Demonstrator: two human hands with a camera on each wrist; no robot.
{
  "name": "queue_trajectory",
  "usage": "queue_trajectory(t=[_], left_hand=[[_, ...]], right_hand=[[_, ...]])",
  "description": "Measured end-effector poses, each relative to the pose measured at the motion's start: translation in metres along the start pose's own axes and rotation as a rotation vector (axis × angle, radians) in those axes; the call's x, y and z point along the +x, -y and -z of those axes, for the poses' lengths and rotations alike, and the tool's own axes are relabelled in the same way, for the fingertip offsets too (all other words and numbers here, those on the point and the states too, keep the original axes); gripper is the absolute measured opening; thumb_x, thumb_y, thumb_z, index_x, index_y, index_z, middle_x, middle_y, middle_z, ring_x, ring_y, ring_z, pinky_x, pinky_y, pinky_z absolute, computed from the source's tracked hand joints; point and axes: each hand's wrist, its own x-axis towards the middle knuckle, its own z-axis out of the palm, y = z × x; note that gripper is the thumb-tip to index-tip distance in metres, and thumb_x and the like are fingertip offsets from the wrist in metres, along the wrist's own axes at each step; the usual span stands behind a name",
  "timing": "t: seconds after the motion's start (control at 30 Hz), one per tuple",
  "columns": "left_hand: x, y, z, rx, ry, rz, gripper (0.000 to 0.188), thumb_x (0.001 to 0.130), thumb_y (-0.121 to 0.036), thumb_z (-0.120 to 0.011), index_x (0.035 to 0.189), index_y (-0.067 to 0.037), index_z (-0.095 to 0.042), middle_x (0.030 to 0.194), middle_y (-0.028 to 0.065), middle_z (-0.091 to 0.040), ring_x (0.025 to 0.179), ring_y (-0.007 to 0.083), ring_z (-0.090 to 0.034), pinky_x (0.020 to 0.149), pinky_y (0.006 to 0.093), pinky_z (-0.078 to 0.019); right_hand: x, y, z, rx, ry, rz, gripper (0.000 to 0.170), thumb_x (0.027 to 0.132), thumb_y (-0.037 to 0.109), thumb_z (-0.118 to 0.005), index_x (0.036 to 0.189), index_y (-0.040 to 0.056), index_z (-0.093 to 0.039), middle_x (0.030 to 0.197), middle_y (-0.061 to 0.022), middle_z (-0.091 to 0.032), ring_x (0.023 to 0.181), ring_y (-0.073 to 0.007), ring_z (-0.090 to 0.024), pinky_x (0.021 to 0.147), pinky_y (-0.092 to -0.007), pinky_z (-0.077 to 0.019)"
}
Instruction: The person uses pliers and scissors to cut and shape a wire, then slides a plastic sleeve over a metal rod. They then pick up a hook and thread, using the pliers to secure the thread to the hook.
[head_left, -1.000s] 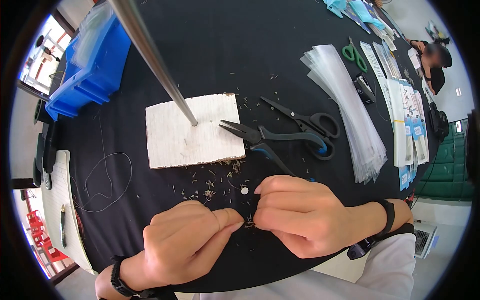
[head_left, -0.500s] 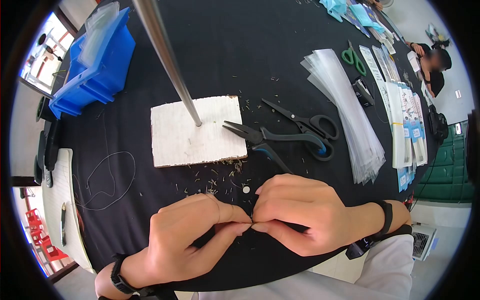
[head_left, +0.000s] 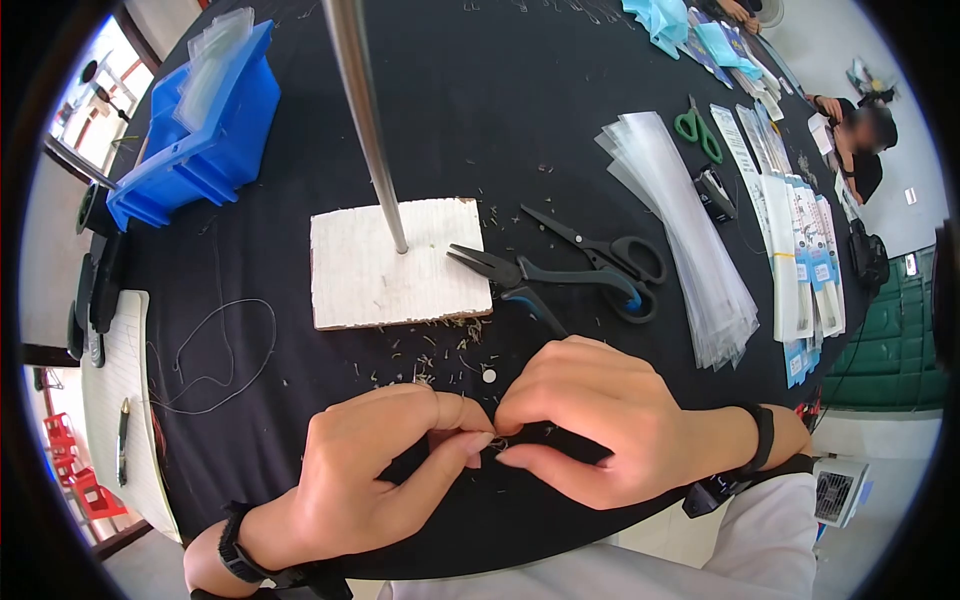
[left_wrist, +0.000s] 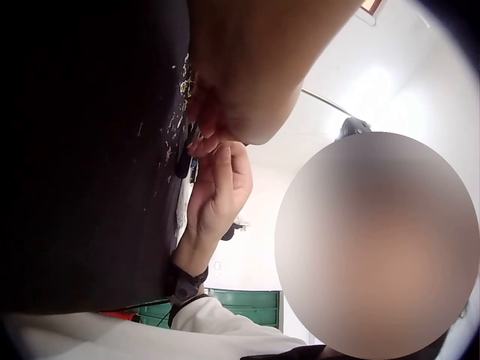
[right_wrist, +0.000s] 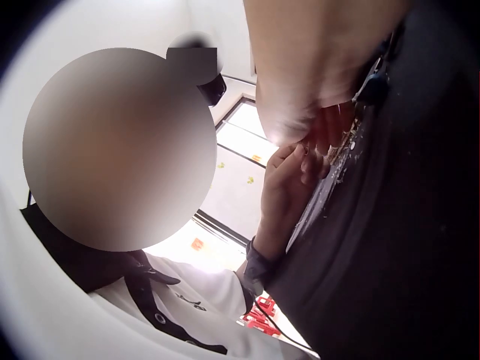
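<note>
In the head view, both hands meet over the black cloth near the table's front edge. The left hand [head_left: 385, 470] pinches a tiny thin wire-like piece [head_left: 500, 441] between thumb and index fingertip; its exact kind is too small to make out. Facing it, the right hand [head_left: 600, 430] has its thumb and index fingertip apart, right beside that piece, its other fingers bent under. A small white disc [head_left: 489, 376] lies just beyond the fingertips. Both wrist views catch the hands close together, the left hand [right_wrist: 283, 184] and the right hand [left_wrist: 217, 191], with the piece mostly hidden.
Pliers [head_left: 540, 272] and black scissors [head_left: 610, 250] lie beyond the right hand. A metal rod [head_left: 375, 140] stands on a white board [head_left: 345, 290], with clippings scattered around. Clear plastic sleeves [head_left: 690, 250] lie right; a blue bin [head_left: 225, 140] and notebook [head_left: 110, 400] are left.
The fingertips came together half a second ago. Now the right thumb and index have parted slightly, and the thin piece shows between the hands. The view has shifted a little.
</note>
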Motion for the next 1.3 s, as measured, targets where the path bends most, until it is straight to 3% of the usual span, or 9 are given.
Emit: queue_trajectory(t=[0.33, 0.47, 0.57, 0.67, 0.8, 0.9, 1.0, 1.2, 1.3], left_hand=[[0.000, -0.002, 0.001, 0.020, 0.015, -0.038, 0.009, 0.076, 0.005, -0.063, 0.084, 0.000, -0.063, 0.067, 0.0091, -0.061, 0.060, 0.0204, -0.060, 0.057, 0.0274, -0.0461], [-0.001, -0.005, 0.003, -0.001, -0.051, 0.022, 0.007, 0.079, 0.005, -0.061, 0.085, 0.002, -0.063, 0.071, 0.0088, -0.062, 0.063, 0.0158, -0.061, 0.059, 0.0248, -0.0467], [-0.002, -0.006, 0.003, -0.074, -0.166, 0.083, 0.006, 0.084, 0.004, -0.057, 0.086, 0.005, -0.062, 0.076, 0.0073, -0.063, 0.067, 0.0092, -0.059, 0.060, 0.0205, -0.0459], [-0.001, -0.004, 0.005, -0.086, -0.179, 0.041, 0.006, 0.085, 0.003, -0.057, 0.088, 0.006, -0.061, 0.077, 0.0076, -0.063, 0.068, 0.0092, -0.058, 0.060, 0.0208, -0.0461], [-0.002, -0.003, 0.005, -0.089, -0.222, 0.051, 0.007, 0.080, 0.002, -0.062, 0.087, 0.003, -0.064, 0.074, 0.0080, -0.065, 0.070, 0.0117, -0.061, 0.068, 0.0236, -0.0478], [-0.002, -0.004, 0.007, -0.113, -0.182, 0.005, 0.007, 0.086, 0.001, -0.057, 0.090, 0.006, -0.061, 0.080, 0.0077, -0.063, 0.072, 0.0098, -0.059, 0.061, 0.0210, -0.0464], [-0.004, -0.002, 0.007, -0.132, -0.194, -0.001, 0.008, 0.086, 0.000, -0.058, 0.090, 0.005, -0.061, 0.081, 0.0080, -0.063, 0.073, 0.0100, -0.060, 0.060, 0.0209, -0.0462], [-0.001, -0.006, 0.006, -0.395, -0.212, 0.122, 0.009, 0.087, -0.003, -0.058, 0.089, 0.005, -0.061, 0.078, 0.0075, -0.063, 0.069, 0.0085, -0.057, 0.059, 0.0200, -0.0442], [-0.001, -0.009, 0.007, -0.438, -0.212, 0.149, 0.009, 0.087, -0.004, -0.058, 0.088, 0.005, -0.061, 0.077, 0.0075, -0.062, 0.065, 0.0078, -0.055, 0.058, 0.0198, -0.0435]], right_hand=[[0.002, 0.000, 0.002, 0.007, -0.034, 0.018, 0.016, 0.068, -0.009, -0.067, 0.079, 0.0023, -0.061, 0.073, -0.0070, -0.060, 0.064, -0.0230, -0.056, 0.056, -0.0307, -0.0440], [0.015, -0.008, 0.031, -0.542, -0.264, 0.000, 0.011, 0.072, -0.007, -0.063, 0.075, 0.0023, -0.057, 0.073, -0.0074, -0.056, 0.064, -0.0218, -0.055, 0.057, -0.0291, -0.0431], [0.008, -0.022, 0.060, -0.819, -0.206, -0.331, 0.020, 0.073, 0.007, -0.070, 0.079, 0.0028, -0.052, 0.072, -0.0101, -0.054, 0.068, -0.0283, -0.053, 0.061, -0.0371, -0.0433], [0.005, -0.027, 0.061, -0.497, -0.192, -0.435, 0.026, 0.073, 0.014, -0.073, 0.079, 0.0029, -0.051, 0.071, -0.0099, -0.054, 0.064, -0.0268, -0.052, 0.059, -0.0376, -0.0420], [0.005, -0.018, 0.057, -0.688, -0.091, -0.433, 0.028, 0.074, 0.016, -0.074, 0.078, 0.0026, -0.050, 0.071, -0.0099, -0.055, 0.062, -0.0264, -0.052, 0.058, -0.0364, -0.0425], [0.002, -0.018, 0.058, -0.674, -0.119, -0.449, 0.026, 0.075, 0.016, -0.073, 0.078, 0.0027, -0.051, 0.068, -0.0097, -0.055, 0.061, -0.0272, -0.052, 0.059, -0.0363, -0.0427], [-0.003, -0.016, 0.058, -0.884, -0.151, -0.265, 0.022, 0.075, 0.014, -0.072, 0.078, 0.0029, -0.053, 0.067, -0.0099, -0.056, 0.063, -0.0273, -0.055, 0.059, -0.0363, -0.0426], [0.009, -0.006, 0.078, -0.612, 0.044, -0.710, 0.019, 0.074, 0.010, -0.070, 0.086, 0.0007, -0.059, 0.073, -0.0083, -0.063, 0.056, -0.0168, -0.060, 0.052, -0.0287, -0.0451], [0.003, -0.004, 0.078, 0.105, -0.023, -0.660, 0.019, 0.077, 0.008, -0.068, 0.092, -0.0001, -0.061, 0.075, -0.0036, -0.064, 0.055, -0.0111, -0.060, 0.051, -0.0214, -0.0459]])
